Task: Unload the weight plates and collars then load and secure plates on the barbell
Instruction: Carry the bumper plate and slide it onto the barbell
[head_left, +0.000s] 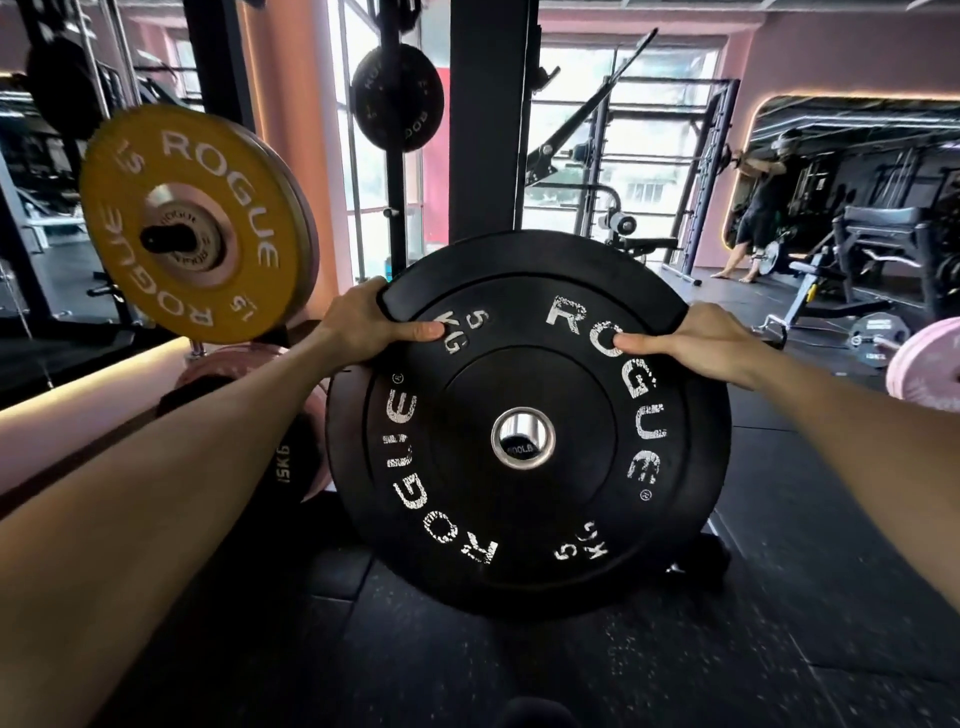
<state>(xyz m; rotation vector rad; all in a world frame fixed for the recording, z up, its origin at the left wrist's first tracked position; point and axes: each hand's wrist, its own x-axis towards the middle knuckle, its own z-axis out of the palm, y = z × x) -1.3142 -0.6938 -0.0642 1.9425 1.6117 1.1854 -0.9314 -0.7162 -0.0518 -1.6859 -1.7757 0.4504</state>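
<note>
A: Why did both hands sit high on the black plate (524, 421)?

B: The left hand (358, 325) and right hand (698, 343) gripped its upper rim, thumbs across the face, probably to steady it upright, near centre, its hole around a steel sleeve end (522, 434).

A: And the yellow plate (189, 223)?

B: Racked far left.

**Gym interior by daylight**

Black speckled rubber floor (779, 597) covers the room. Tall windows (618, 150) behind a dark rack upright (485, 119) let in bright daylight. The walls (841, 57) are pink, and a large wall mirror (857, 171) with a glowing rim sits at the right. A black padded bench (878, 228) stands before it, with an angled machine frame (587, 109) near the windows.
</note>
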